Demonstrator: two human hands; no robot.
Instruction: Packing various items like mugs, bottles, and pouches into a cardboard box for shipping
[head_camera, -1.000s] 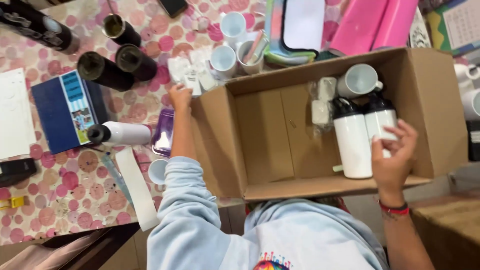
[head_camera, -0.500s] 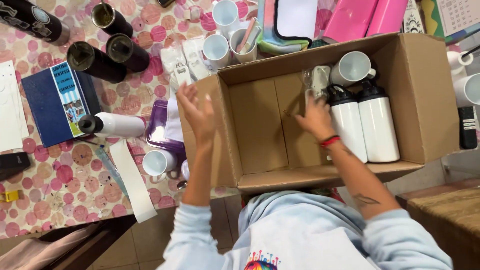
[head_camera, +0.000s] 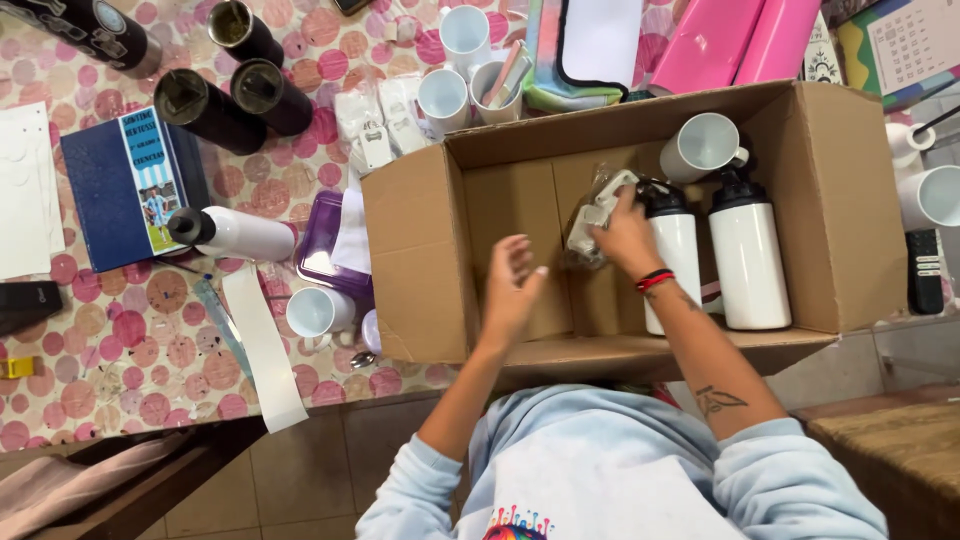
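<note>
An open cardboard box (head_camera: 420, 250) lies at the table's edge in front of me. My right hand (head_camera: 628, 238), with a red band at the wrist, is inside it, closed on a clear plastic packet of small white parts (head_camera: 592, 218). To its right, two white bottles with black caps (head_camera: 748, 255) lie in the box, with a white mug (head_camera: 700, 146) behind them. My left hand (head_camera: 512, 292) hovers over the box's bare floor, fingers spread, holding nothing.
Left of the box on the pink dotted tablecloth are a purple container (head_camera: 322, 245), a white bottle (head_camera: 232, 233), a white mug (head_camera: 316, 311), a blue book (head_camera: 130, 185) and black tumblers (head_camera: 228, 95). Behind the box stand more white mugs (head_camera: 444, 98) and pink cases (head_camera: 740, 42).
My left hand has come off the box's left flap and moved into the box. My right hand left the bottles, moved left and closed on the plastic packet.
</note>
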